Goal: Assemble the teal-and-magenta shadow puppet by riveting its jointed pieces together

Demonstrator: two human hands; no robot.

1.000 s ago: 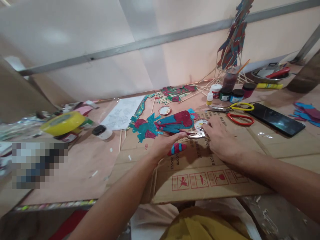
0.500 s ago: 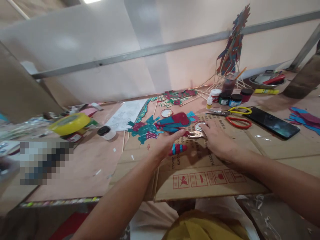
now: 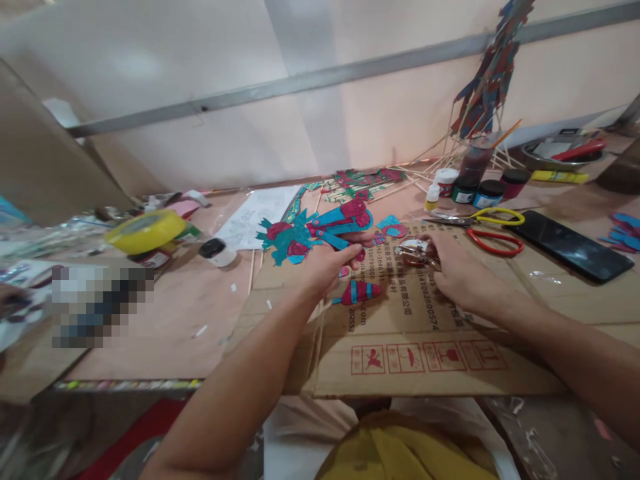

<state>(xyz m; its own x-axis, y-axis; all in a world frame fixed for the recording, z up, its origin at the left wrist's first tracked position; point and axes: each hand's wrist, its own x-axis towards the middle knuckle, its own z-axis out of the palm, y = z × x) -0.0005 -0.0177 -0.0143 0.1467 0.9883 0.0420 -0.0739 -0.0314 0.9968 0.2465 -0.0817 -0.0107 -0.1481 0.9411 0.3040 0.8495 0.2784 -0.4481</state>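
My left hand (image 3: 327,263) is closed on a flat painted cut-out puppet (image 3: 310,232), teal and crimson, held a little above the flattened cardboard box (image 3: 425,333). A small striped crimson-and-teal piece (image 3: 361,291) lies on the cardboard just below that hand. My right hand (image 3: 457,270) pinches a small shiny metal tool (image 3: 414,253) to the right of the puppet, its tip pointing left. Another small teal-and-pink scrap (image 3: 393,227) lies between the two hands, further back.
Yellow-handled scissors (image 3: 480,217), red-handled scissors (image 3: 495,241) and a black phone (image 3: 575,247) lie at right. Paint jars (image 3: 473,188) and bamboo sticks stand at the back. A yellow tape roll (image 3: 145,231), a small black-capped jar (image 3: 217,251) and a drawing sheet (image 3: 257,217) lie at left.
My left hand has lifted the puppet up and away from the cardboard and tilted it. My right hand has raised the metal tool slightly off the round lid.
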